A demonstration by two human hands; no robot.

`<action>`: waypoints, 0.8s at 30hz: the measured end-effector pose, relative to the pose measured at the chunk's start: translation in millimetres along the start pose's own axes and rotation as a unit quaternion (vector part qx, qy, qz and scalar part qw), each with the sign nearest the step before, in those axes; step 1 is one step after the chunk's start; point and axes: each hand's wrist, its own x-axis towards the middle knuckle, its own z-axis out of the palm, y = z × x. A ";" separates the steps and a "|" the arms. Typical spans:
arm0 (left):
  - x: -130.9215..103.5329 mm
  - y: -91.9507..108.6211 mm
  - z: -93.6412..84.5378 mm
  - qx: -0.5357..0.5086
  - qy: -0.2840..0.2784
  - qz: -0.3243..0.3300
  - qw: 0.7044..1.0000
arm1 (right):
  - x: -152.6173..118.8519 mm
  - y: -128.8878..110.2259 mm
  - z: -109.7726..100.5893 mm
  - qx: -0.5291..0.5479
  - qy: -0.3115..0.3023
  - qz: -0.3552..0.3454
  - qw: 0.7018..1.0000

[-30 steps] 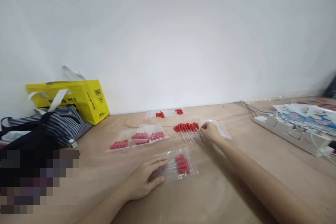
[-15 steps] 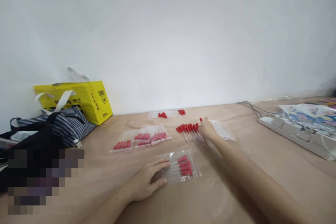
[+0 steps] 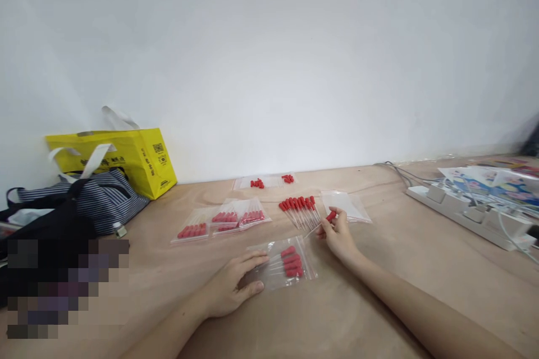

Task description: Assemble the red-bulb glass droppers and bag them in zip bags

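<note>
My right hand (image 3: 337, 234) pinches a dropper (image 3: 330, 216) by its red rubber bulb. The dropper's thin clear tube slants down and left toward a clear zip bag (image 3: 275, 280). Inside that bag lie several droppers (image 3: 293, 262) with their red bulbs to the right. My left hand (image 3: 236, 283) rests at the bag's left end, fingers stretched out and thumb apart, fingertips touching the plastic. Just beyond the bag, a row of loose droppers (image 3: 298, 205) lies side by side, bulbs pointing away from me.
Filled zip bags of droppers (image 3: 225, 221) overlap at left centre. Behind the loose row lie another bag with red bulbs (image 3: 269, 181) and a flat zip bag (image 3: 349, 207). A yellow bag (image 3: 155, 165) and a striped bag (image 3: 113, 196) stand left; a power strip (image 3: 467, 216) lies right.
My right hand has drawn back from the right end of the loose row toward the near bag, bringing one dropper with it. My left hand stays at the bag.
</note>
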 end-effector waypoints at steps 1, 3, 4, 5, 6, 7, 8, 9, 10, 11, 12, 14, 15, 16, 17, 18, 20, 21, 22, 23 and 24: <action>0.1 0.3 -0.2 -0.001 0.002 0.003 1.000 | -1.5 -0.7 2.6 0.014 0.003 0.009 1.000; 0.4 1.0 -0.5 -0.006 0.007 0.010 1.000 | -4.5 -1.8 7.4 0.045 0.007 0.028 0.999; 0.6 1.3 -0.7 -0.007 0.008 0.013 1.000 | -6.1 -1.8 9.4 0.062 0.006 0.038 0.997; 0.9 1.5 -0.8 -0.008 0.009 0.015 1.000 | -7.8 -1.7 11.3 0.080 0.003 0.048 0.996; 1.1 1.6 -0.9 -0.008 0.009 0.016 1.000 | -9.5 -1.4 12.8 0.097 -0.003 0.056 0.994; 1.3 1.6 -0.9 -0.008 0.009 0.017 1.000 | -11.0 -1.1 14.1 0.111 -0.010 0.065 0.992; 1.5 1.4 -0.8 -0.008 0.008 0.016 1.000 | -12.4 -1.1 14.9 0.120 -0.019 0.071 0.990; 1.5 1.1 -0.7 -0.007 0.005 0.014 1.000 | -13.6 -1.4 15.4 0.124 -0.030 0.076 0.989; 1.5 0.7 -0.5 -0.006 0.001 0.011 1.000 | -14.5 -2.2 15.4 0.120 -0.045 0.079 0.989; 1.4 0.2 -0.3 -0.005 -0.002 0.007 1.000 | -15.3 -3.4 15.1 0.111 -0.062 0.082 0.988; 1.2 -0.3 -0.1 -0.004 -0.003 0.004 1.000 | -16.0 -5.0 14.5 0.098 -0.084 0.084 0.988; 0.7 -1.3 0.3 -0.007 -0.003 0.003 1.000 | -17.5 -8.8 12.9 0.065 -0.132 0.088 0.985; 0.4 -1.7 0.5 -0.009 -0.001 0.005 1.000 | -18.3 -10.7 12.1 0.049 -0.153 0.090 0.983; 0.1 -2.0 0.6 -0.011 0.002 0.007 1.000 | -19.1 -12.3 11.5 0.036 -0.172 0.090 0.980; -0.1 -2.2 0.6 -0.011 0.003 0.008 1.000 | -19.9 -13.6 11.1 0.026 -0.188 0.089 0.978; -0.2 -2.2 0.7 -0.011 0.003 0.009 1.000 | -20.4 -14.5 10.9 0.019 -0.202 0.087 0.975; -0.4 -1.8 0.5 -0.010 0.002 0.005 1.000 | -20.6 -15.2 10.9 0.011 -0.229 0.084 0.970; -0.4 -1.5 0.4 -0.008 0.001 0.003 1.000 | -20.1 -15.1 11.0 0.007 -0.244 0.084 0.966; -0.2 -1.3 0.3 -0.008 0.000 0.002 1.000 | -19.3 -14.8 10.9 0.000 -0.257 0.084 0.963; -0.1 -1.1 0.3 -0.006 -0.001 0.002 1.000 | -18.3 -14.4 10.7 -0.009 -0.269 0.085 0.959; 0.1 -1.2 0.4 -0.005 0.000 0.004 1.000 | -17.2 -14.0 10.3 -0.020 -0.280 0.087 0.956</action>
